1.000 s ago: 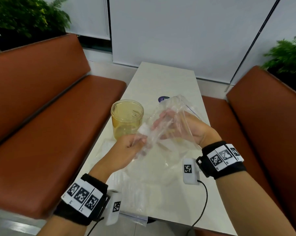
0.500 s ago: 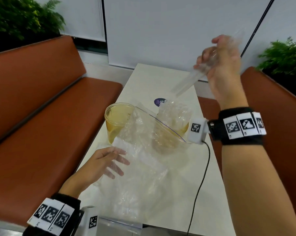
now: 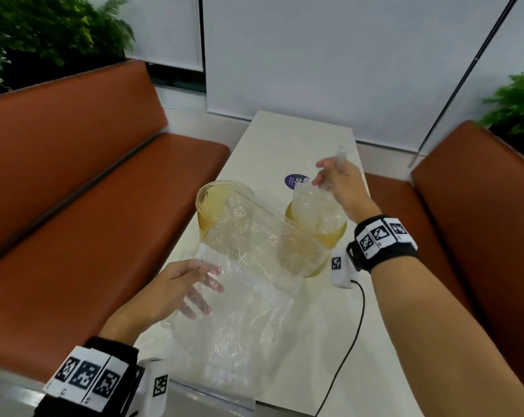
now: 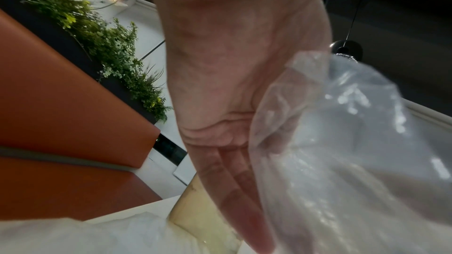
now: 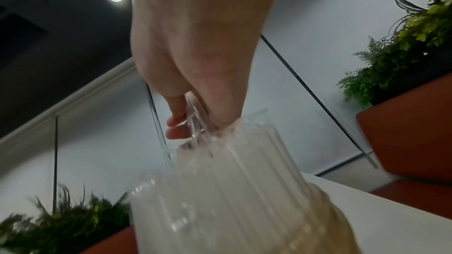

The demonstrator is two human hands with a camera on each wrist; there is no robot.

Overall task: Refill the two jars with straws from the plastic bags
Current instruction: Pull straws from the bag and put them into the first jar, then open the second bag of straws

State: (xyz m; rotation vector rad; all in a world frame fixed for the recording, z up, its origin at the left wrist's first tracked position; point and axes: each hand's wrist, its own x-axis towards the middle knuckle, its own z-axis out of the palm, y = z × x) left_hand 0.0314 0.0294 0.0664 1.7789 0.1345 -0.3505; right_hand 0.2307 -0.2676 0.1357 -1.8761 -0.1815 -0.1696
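Note:
Two yellowish clear jars stand on the white table (image 3: 284, 136). The left jar (image 3: 212, 206) looks empty. The right jar (image 3: 333, 237) holds a dense bundle of wrapped clear straws (image 3: 314, 210). My right hand (image 3: 330, 176) hovers just over that bundle and grips a few clear straws (image 5: 195, 121) that point down into the jar (image 5: 325, 211). A crumpled clear plastic bag (image 3: 254, 266) rises in front of both jars. My left hand (image 3: 194, 284) lies against its left edge with straight, spread fingers (image 4: 232, 177) showing through the film (image 4: 354, 142).
Orange benches (image 3: 74, 206) (image 3: 480, 221) flank the narrow table. A blue round sticker (image 3: 295, 180) lies behind the jars. A second flat bag (image 3: 218, 395) hangs over the near table edge. A black cable (image 3: 358, 323) crosses the table's right side. Plants stand behind both benches.
My right hand pulled straws out of the bag, lifted them high, and has now dropped to the right jar. My left hand let go of the bag and now lies flat against it.

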